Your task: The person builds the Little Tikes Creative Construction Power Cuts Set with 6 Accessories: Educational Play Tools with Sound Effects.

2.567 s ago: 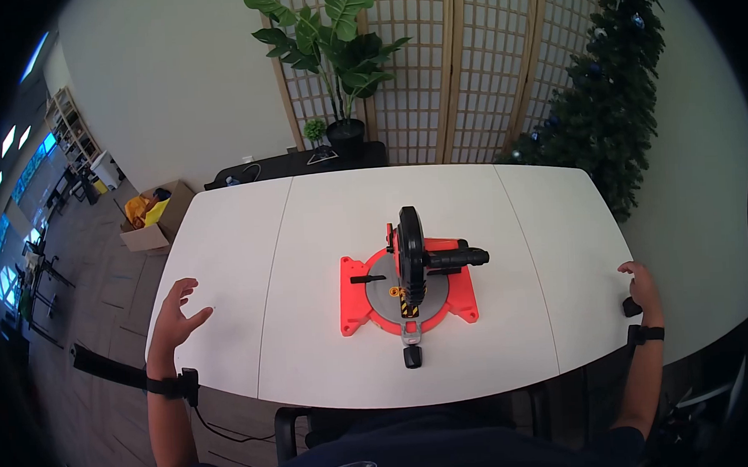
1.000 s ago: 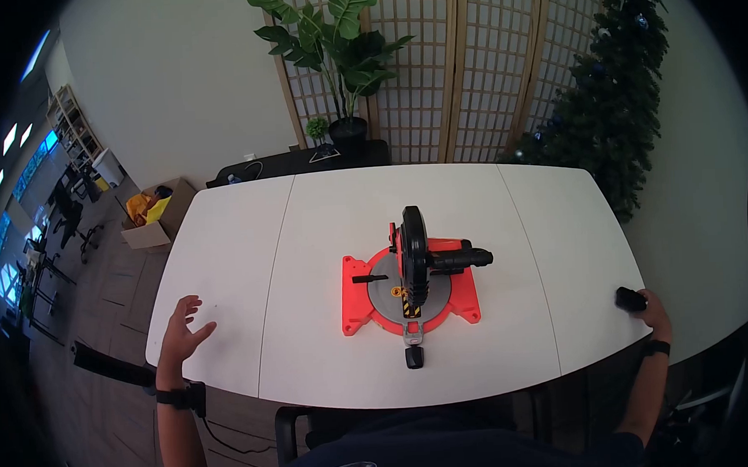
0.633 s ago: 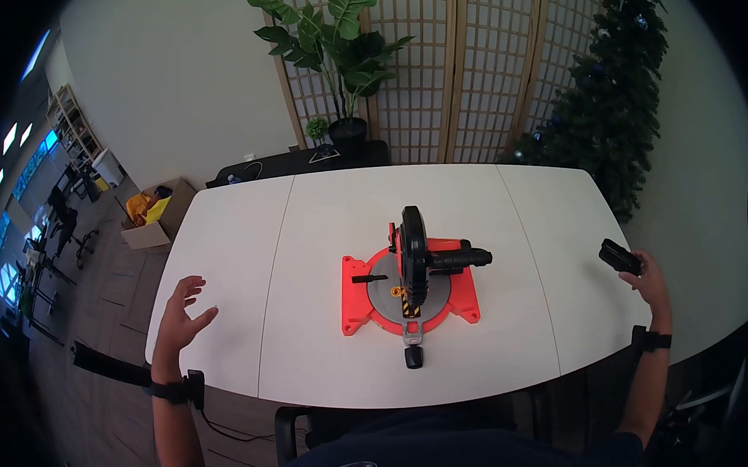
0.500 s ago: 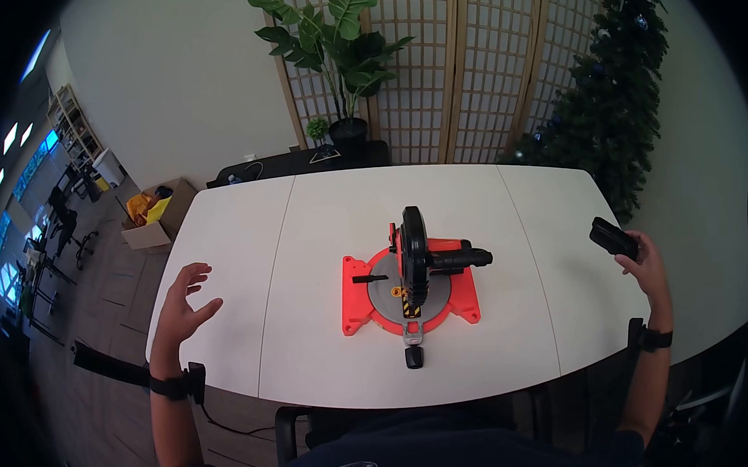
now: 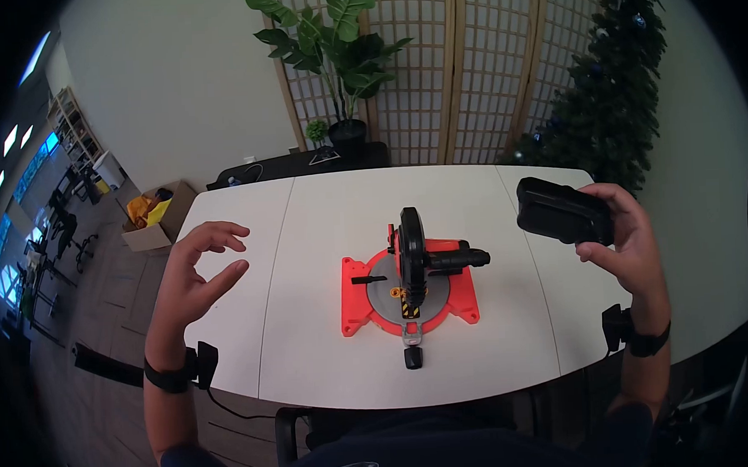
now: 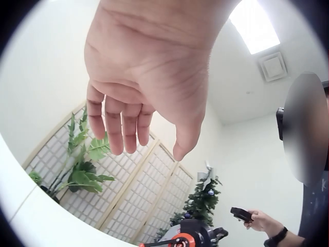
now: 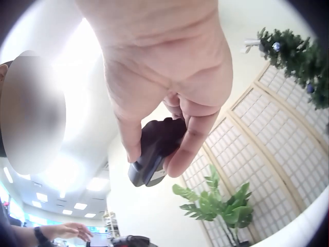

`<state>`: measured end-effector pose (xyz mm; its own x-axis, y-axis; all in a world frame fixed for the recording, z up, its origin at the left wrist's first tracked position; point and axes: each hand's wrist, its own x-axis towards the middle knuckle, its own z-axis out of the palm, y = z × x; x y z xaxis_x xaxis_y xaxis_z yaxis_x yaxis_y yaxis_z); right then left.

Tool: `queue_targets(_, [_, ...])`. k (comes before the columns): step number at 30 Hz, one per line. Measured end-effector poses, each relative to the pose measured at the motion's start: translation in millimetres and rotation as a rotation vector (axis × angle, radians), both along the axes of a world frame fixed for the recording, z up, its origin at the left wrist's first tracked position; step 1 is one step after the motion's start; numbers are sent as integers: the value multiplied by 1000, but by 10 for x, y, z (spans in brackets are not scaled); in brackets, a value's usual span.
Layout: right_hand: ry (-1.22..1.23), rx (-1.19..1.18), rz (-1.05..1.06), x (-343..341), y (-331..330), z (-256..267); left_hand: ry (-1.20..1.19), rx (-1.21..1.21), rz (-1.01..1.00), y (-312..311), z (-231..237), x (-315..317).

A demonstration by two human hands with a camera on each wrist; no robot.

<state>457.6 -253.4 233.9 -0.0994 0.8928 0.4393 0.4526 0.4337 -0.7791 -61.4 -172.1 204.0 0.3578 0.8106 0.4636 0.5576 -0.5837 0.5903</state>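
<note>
My right hand grips a black tool battery, a chunky block with stepped sides, with the thumb on its near side. It hangs over the right part of the table; the right wrist view also shows the battery between thumb and fingers. In the middle of the table stands a red and grey miter saw with a black upper arm and a black handle pointing right. Over the table's left part my left hand is raised, fingers loosely bent and thumb apart, holding nothing; the left wrist view shows this hand from the palm side.
The white table has rounded corners and seams across it. Behind it are a low black stand with a potted plant, a folding screen and a Christmas tree. A cardboard box stands on the floor at left.
The right hand has gripped the battery at the table's right edge, lifted it and brought it inward and upward. The left hand has risen and moved slightly right. The saw stays put.
</note>
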Motion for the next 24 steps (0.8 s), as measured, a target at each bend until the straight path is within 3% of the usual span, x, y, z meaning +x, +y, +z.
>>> queue_targets(8, [45, 90, 186, -580, 86, 292, 23, 152, -219, -11, 358, 411])
queue_targets(16, [116, 68, 297, -929, 142, 429, -27, 107, -292, -209, 647, 821])
queue_targets(24, [104, 106, 412, -1163, 150, 435, -64, 171, -422, -227, 687, 1078])
